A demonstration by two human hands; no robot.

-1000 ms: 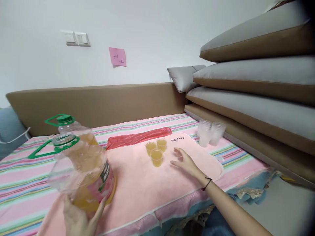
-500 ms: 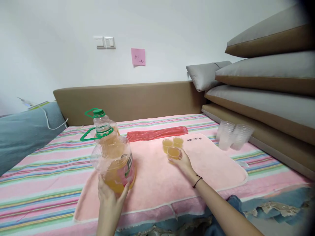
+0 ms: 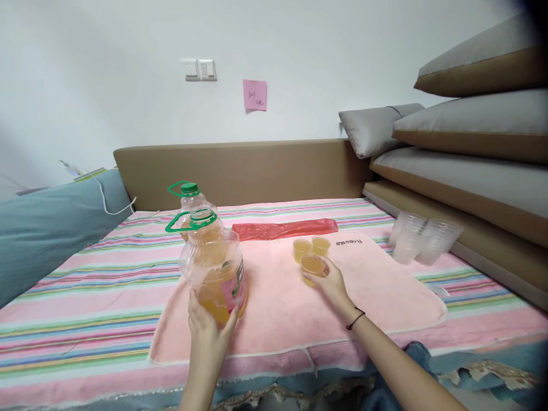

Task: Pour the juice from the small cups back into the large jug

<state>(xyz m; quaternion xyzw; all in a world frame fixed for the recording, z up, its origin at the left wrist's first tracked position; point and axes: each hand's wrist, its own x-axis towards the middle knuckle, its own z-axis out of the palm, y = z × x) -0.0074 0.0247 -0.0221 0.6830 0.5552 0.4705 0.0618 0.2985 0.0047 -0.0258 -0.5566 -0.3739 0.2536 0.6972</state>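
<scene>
The left hand clasps the open juice jug at seven o'clock on the pink towel. The right hand wraps the nearest filled cup at centre.

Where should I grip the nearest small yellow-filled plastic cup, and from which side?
Grip the nearest small yellow-filled plastic cup around its side wall, below the rim, coming from the near right, where the right hand already touches it. It stands upright and full with an open top, and two similar filled cups crowd its far side, so a level sideways hold looks safest.
</scene>
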